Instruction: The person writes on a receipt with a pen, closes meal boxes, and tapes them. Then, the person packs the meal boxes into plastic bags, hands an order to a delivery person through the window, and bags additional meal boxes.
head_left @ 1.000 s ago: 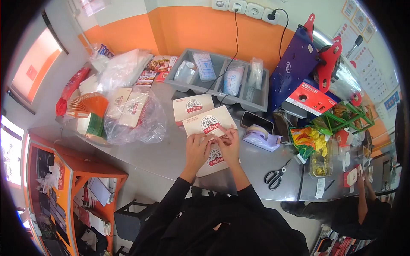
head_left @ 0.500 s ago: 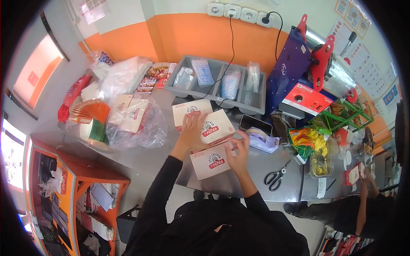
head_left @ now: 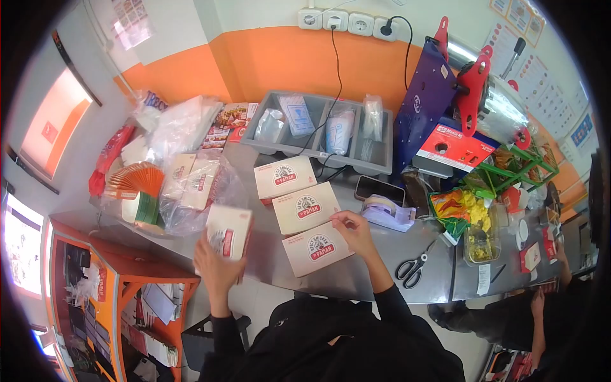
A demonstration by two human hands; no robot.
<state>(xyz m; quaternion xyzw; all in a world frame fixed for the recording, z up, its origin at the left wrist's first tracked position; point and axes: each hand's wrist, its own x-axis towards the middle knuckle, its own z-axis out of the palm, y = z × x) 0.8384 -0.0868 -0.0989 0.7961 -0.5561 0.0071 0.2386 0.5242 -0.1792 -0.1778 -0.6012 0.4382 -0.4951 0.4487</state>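
My left hand (head_left: 217, 267) grips a white cardboard food box (head_left: 230, 224) with a red "Paman" logo, tilted on end near the counter's front left. Three similar boxes lie in a diagonal row on the steel counter: a far box (head_left: 284, 177), a middle box (head_left: 299, 209) and a near box (head_left: 316, 249). At the right ends of the middle and near boxes is my right hand (head_left: 356, 234), its fingers curled and the fingertips drawn together. I see nothing between them; whether they touch a box is unclear.
Behind the boxes stands a grey divided tray (head_left: 318, 151) with packets. Rightward are a phone (head_left: 380, 190), a tape dispenser (head_left: 389, 214), scissors (head_left: 414, 266) and a blue sealing machine (head_left: 420, 108). Plastic-wrapped boxes (head_left: 194, 184) lie left. Another person's arm (head_left: 539, 318) is at far right.
My left hand has moved from the far boxes to the lower left, carrying one box, apparently the raised middle one. My right hand stays near the boxes' right ends, its fingers more drawn together.
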